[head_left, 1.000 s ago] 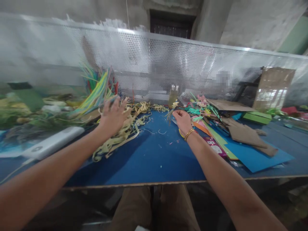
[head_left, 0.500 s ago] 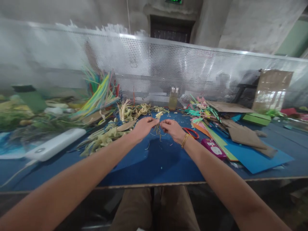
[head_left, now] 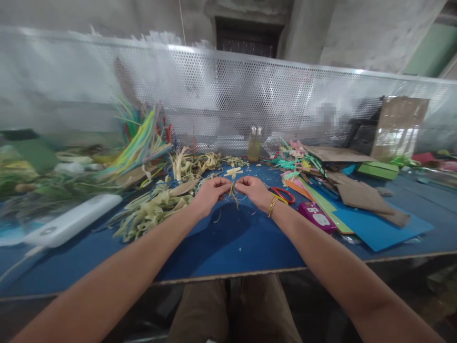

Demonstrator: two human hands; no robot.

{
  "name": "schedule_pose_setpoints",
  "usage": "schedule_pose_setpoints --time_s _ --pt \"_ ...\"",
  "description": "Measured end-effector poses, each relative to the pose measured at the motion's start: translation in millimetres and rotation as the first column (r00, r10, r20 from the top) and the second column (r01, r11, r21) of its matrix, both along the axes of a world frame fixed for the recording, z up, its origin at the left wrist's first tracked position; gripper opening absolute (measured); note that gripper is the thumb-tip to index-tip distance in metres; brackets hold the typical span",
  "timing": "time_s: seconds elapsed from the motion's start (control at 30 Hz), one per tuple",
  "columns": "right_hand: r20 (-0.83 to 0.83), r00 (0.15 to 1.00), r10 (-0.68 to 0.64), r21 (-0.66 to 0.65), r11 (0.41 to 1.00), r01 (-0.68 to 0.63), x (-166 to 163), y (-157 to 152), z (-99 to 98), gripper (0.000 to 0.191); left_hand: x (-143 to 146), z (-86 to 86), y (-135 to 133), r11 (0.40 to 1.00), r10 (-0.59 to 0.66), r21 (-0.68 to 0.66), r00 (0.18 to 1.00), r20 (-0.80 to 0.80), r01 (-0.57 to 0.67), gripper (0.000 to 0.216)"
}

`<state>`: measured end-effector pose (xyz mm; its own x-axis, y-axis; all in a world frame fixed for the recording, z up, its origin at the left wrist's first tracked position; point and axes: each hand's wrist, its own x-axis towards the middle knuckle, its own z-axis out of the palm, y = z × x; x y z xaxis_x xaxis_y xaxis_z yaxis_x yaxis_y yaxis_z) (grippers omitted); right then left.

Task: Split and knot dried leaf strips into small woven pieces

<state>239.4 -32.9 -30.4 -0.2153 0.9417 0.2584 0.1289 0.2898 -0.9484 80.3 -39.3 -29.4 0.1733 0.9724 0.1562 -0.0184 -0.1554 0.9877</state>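
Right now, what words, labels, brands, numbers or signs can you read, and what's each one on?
"B", apparently, on the purple box; its other marks are too blurred to read.
White corded device: a dark round mark, too blurred to make out.
I can read no other text.

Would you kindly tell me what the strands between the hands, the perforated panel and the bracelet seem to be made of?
Strands: probably dried plant fibre, matte, judging by their thin, tan-green, straggling ends. Perforated panel: most likely metal, with a grey sheen, given the bright reflections. Bracelet: its gold-coloured gleam suggests polished metal; solid or plated, I cannot tell.
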Motion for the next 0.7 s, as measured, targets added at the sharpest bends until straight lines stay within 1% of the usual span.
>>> schedule_pose_setpoints --time_s 0.07,0.2,0.3,0.43,0.53,0.6,0.7 --pt "0.057 0.998 -0.015 0.048 0.999 0.013 2 -1 1.1 0.016 -2 -1.2 2 1.0 0.007 0.029 0.998 -0.054 -0.006 0.023" --pt "0.176 0.983 -0.047 0.142 0.99 0.022 6 0 1.8 0.017 -4 -4.5 5 0.992 0.069 0.121 0.974 -0.217 -0.044 0.023" --pt "0.218 0.973 -0.079 0.19 0.981 0.038 7 1 0.9 0.015 -3 -3.7 4 0.983 0.107 0.177 0.946 -0.306 -0.054 0.021" --pt "0.226 0.969 -0.096 0.201 0.978 0.05 5 4 -2.0 0.014 -1 1.1 -1 0.97 0.179 0.22 0.917 -0.357 -0.104 0.016" --pt "0.244 0.962 -0.124 0.201 0.977 0.075 3 6 -5.7 0.014 0 3.0 -3 0.958 0.231 0.245 0.903 -0.362 -0.146 0.016" --pt "0.249 0.96 -0.131 0.194 0.977 0.083 2 7 -8.4 0.013 -1 2.9 -2 0.956 0.24 0.251 0.897 -0.371 -0.152 0.016" --pt "0.236 0.963 -0.132 0.192 0.978 0.087 1 8 -11.4 0.012 -4 2.3 -1 0.957 0.227 0.262 0.88 -0.418 -0.123 0.016"
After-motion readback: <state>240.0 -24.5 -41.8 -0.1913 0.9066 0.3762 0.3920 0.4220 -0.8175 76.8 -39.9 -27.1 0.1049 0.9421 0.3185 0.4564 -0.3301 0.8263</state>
